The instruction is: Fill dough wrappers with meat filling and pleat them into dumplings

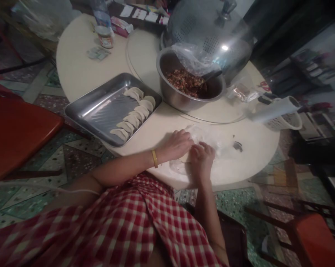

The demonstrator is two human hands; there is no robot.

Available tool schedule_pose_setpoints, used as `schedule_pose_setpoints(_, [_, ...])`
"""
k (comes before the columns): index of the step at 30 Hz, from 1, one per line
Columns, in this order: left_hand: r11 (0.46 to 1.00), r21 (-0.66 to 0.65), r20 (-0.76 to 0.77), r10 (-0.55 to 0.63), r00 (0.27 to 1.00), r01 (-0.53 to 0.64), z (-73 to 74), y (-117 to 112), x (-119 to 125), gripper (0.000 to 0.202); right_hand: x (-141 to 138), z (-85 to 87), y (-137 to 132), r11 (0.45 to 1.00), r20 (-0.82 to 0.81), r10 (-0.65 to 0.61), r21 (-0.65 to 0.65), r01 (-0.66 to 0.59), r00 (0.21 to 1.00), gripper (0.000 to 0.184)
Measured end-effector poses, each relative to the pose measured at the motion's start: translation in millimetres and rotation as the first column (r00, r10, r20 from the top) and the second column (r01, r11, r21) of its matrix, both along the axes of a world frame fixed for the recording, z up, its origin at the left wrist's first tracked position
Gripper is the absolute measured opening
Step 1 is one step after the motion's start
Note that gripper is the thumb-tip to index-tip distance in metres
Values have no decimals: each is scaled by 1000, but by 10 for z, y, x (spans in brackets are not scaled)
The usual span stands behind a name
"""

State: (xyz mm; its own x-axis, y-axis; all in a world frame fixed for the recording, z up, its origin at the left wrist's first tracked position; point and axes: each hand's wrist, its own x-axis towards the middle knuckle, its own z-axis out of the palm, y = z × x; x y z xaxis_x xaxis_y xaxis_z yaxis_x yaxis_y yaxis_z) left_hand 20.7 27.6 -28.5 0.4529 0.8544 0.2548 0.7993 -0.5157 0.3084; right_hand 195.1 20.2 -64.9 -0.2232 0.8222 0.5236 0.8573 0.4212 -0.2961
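My left hand (177, 144) and my right hand (202, 159) rest close together on the round cream table (78, 70), fingers curled over a pale piece of dough (185, 158) on a floured patch. A gold bangle circles my left wrist. Both hands press on the dough, which is mostly hidden beneath them. To the left lies a steel tray (95, 107) with several folded dumplings (134, 118) in a row. Behind my hands stands a steel bowl (178, 98) of dark minced filling (184, 81) with a spoon in it.
A perforated metal dome cover (212, 29) and clear plastic bag sit behind the bowl. A white basket (284, 118) is at the right edge, a jar (105, 36) and bottle at the back. A red chair (17, 129) stands left, another chair (314, 230) lower right.
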Motion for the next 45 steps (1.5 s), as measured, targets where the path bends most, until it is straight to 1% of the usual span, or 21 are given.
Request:
schedule_pose_setpoints(3, [1000, 5, -4, 7, 1000, -7, -13, 3, -2, 21, 6, 2, -14, 1000, -20, 1, 16, 0, 1000, 17])
schedule_pose_setpoints(7, [1000, 24, -16, -19, 1000, 19, -29, 9, -6, 22, 2, 6, -40, 1000, -39, 1, 2, -1, 999, 19])
schedule_pose_setpoints(15, [995, 82, -35, -50, 998, 53, 7, -40, -25, 21, 2, 1, -61, 1000, -62, 8, -24, -10, 998, 21])
schedule_pose_setpoints(22, [995, 95, -44, -32, 999, 36, -45, -11, -40, 21, -18, -5, -48, 999, -68, 11, -38, -14, 998, 18])
schedule_pose_setpoints(25, [996, 85, -36, -37, 999, 40, -31, 11, -38, 20, -43, 27, -54, 998, -69, -9, -67, 5, 998, 19])
schedule_pose_setpoints(29, [995, 80, -14, -52, 999, 53, -15, 29, -41, 21, -64, 53, -66, 991, -88, -10, -137, -2, 996, 19])
schedule_pose_setpoints(36, [992, 109, -27, -57, 998, 60, -51, 54, -73, 21, -39, 31, -63, 992, -79, -41, -125, 31, 996, 17])
schedule_pose_setpoints(39, [994, 94, -21, -47, 999, 49, -57, 59, -80, 21, -39, 40, -73, 992, -98, -31, -128, 19, 995, 17])
schedule_pose_setpoints(42, [997, 68, -9, -27, 1000, 28, -61, 69, -87, 23, -42, 37, -79, 995, -133, -13, -98, 0, 991, 18])
schedule_pose_setpoints(45, [997, 75, -36, -25, 999, 27, -59, 74, -102, 23, -43, 30, -91, 997, -151, 11, -77, -23, 989, 19])
